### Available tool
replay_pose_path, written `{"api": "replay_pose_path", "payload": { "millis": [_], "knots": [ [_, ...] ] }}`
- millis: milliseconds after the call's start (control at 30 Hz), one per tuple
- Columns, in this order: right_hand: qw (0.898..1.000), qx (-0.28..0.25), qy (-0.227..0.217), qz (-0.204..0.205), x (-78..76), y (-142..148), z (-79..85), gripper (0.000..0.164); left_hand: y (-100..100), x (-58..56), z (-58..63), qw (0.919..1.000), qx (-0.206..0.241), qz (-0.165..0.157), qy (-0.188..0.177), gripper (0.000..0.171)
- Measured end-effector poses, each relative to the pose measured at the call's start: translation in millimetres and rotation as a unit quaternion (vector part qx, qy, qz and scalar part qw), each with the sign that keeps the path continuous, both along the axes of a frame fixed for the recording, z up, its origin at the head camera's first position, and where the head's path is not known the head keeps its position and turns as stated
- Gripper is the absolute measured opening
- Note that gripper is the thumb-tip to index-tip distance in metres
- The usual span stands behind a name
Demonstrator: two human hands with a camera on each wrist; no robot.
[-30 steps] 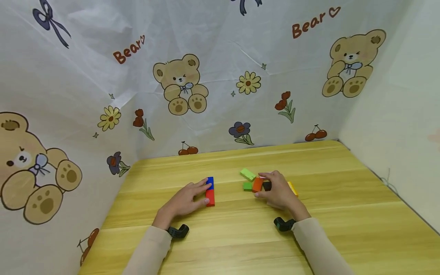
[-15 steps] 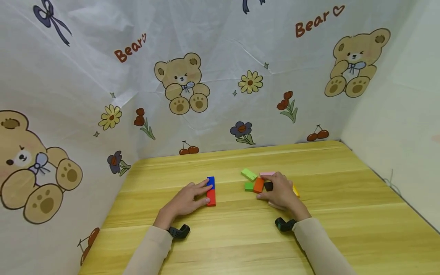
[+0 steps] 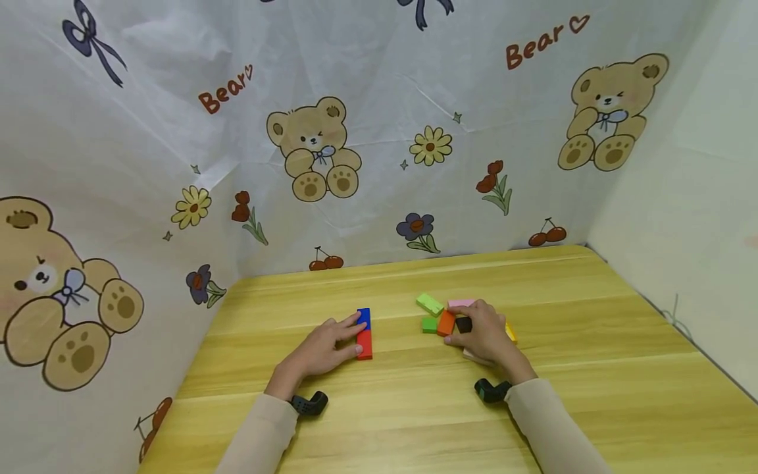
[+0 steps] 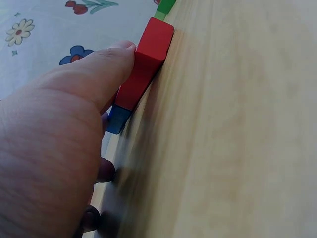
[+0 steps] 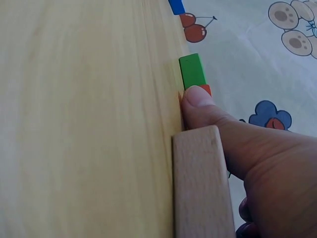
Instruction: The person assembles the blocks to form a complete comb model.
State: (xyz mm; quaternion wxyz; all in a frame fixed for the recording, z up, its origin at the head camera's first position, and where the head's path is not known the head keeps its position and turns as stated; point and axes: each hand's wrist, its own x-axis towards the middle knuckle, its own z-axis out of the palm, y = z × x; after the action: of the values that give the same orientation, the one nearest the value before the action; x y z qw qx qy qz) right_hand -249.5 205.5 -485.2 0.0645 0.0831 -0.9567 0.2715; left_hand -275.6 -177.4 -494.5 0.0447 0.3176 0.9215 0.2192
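Observation:
In the head view, a blue block (image 3: 364, 318) and a red block (image 3: 364, 345) lie end to end in a line. My left hand (image 3: 322, 345) touches them from the left with fingers extended, its thumb against the red block's side. To the right, my right hand (image 3: 487, 336) pinches an orange block (image 3: 446, 323) between thumb and index finger, low at the table. A green block (image 3: 429, 324) lies against its left side. Black (image 3: 464, 324) and yellow (image 3: 510, 332) blocks are partly hidden by this hand. In the right wrist view, a plain wooden block (image 5: 202, 183) lies beside the thumb.
Behind the orange block are a light green block (image 3: 429, 304) and a pink block (image 3: 460, 303). The wood-grain table (image 3: 408, 415) meets a bear-patterned cloth (image 3: 367, 217) at the back and a pale wall (image 3: 681, 197) at the right.
The right index finger has shifted slightly, so more of the pink block shows. The left hand stays on the red and blue blocks. The head view has shifted a little.

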Motion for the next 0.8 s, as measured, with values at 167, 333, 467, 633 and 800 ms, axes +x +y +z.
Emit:
{"api": "replay_pose_path", "payload": {
  "millis": [167,333,467,633,800],
  "knots": [
    [1.000,0.000,-0.003,0.001,1.2,-1.2,2.1,0.070,-0.3,1.3,-1.8,1.0000,0.003,0.000,0.000,0.061],
    [1.000,-0.003,-0.006,0.002,1.2,-2.3,1.9,0.071,-0.6,1.3,-2.0,1.0000,0.002,0.000,0.003,0.061],
    [1.000,-0.017,-0.014,0.003,1.1,-3.0,1.6,0.071,-1.2,0.4,-2.5,1.0000,0.001,-0.001,0.005,0.061],
    [0.999,-0.033,-0.022,0.002,1.8,-3.7,3.7,0.072,-2.1,-1.2,-2.9,1.0000,-0.002,-0.001,0.004,0.061],
    [0.998,-0.048,-0.029,-0.008,2.6,-3.0,5.3,0.068,-2.5,-0.6,-3.4,1.0000,-0.004,0.003,0.004,0.062]
  ]
}}
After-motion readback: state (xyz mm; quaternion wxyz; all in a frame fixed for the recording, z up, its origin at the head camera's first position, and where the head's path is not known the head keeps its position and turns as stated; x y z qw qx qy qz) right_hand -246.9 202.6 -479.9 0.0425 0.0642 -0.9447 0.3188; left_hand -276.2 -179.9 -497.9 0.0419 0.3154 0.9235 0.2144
